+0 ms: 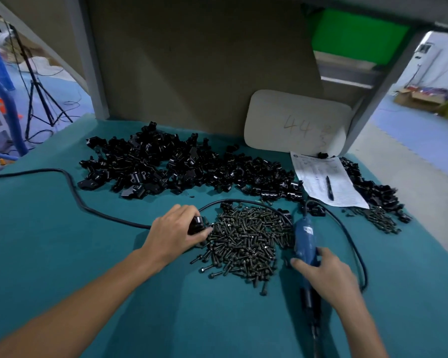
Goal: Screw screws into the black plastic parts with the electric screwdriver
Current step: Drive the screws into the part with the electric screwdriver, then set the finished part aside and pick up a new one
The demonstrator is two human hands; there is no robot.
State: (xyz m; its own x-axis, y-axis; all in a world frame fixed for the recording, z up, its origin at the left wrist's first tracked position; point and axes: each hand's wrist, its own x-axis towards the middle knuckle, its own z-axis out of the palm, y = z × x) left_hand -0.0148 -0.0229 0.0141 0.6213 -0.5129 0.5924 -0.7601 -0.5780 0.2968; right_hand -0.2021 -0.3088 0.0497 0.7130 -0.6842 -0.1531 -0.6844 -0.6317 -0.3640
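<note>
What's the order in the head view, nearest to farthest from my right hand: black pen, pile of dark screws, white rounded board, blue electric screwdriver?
1. Blue electric screwdriver, gripped in the right hand.
2. Pile of dark screws, just left.
3. Black pen, on the paper ahead.
4. White rounded board, against the back panel.

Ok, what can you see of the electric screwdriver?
The electric screwdriver has a blue plastic-looking body with a white label, a dark nose pointing toward the person, and a black cord leaving its far end. It lies nearly flat over the teal table, right of the screw pile, gripped mid-body by the right hand.
</note>
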